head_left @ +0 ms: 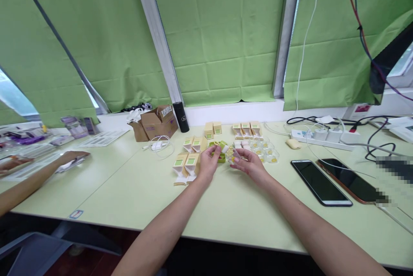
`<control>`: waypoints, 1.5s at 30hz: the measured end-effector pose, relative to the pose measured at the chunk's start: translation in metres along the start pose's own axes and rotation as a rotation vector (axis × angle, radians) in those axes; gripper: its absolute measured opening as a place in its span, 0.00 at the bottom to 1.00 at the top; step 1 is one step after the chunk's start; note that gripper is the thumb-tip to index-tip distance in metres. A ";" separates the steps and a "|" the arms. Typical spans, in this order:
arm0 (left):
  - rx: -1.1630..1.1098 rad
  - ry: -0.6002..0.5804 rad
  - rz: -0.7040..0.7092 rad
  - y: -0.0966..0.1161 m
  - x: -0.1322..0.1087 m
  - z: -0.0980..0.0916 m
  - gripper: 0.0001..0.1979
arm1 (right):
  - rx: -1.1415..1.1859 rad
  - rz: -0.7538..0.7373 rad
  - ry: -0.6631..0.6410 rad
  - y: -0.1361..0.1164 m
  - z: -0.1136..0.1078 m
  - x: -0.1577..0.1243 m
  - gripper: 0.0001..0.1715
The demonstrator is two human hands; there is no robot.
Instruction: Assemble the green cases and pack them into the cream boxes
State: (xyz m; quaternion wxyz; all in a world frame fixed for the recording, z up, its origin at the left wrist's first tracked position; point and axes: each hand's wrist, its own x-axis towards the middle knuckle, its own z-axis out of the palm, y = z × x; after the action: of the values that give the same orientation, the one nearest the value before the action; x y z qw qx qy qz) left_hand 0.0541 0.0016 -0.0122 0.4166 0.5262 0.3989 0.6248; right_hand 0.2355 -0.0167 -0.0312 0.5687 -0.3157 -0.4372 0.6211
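Near the middle of the table, my left hand (209, 162) is closed on a small white-capped item (223, 149). Close beside it on the right, my right hand (250, 164) pinches a small clear piece with yellow in it (231, 155). The two held pieces meet or nearly meet. Green pieces (221, 158) lie just behind my fingers. Right of them rest several clear round cases with yellow centres (267, 153). Small open cartons with green labels (187, 164) stand left of my left hand, and more cartons (246, 129) stand farther back.
Two phones (321, 181) lie at the right, before a power strip (322, 136) with cables. A cardboard box (158, 123) and a black bottle (181, 116) stand at the back left. Another person's arm (35, 177) reaches in from the left.
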 end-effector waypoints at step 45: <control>0.211 -0.156 0.090 -0.013 -0.003 -0.002 0.28 | -0.063 -0.041 -0.020 0.005 -0.001 0.001 0.34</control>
State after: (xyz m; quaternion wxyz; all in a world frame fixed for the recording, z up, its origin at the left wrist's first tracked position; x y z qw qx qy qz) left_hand 0.0536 0.0027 -0.0261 0.3602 0.6316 0.4045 0.5547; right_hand 0.2339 -0.0156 -0.0354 0.5668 -0.3180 -0.4687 0.5983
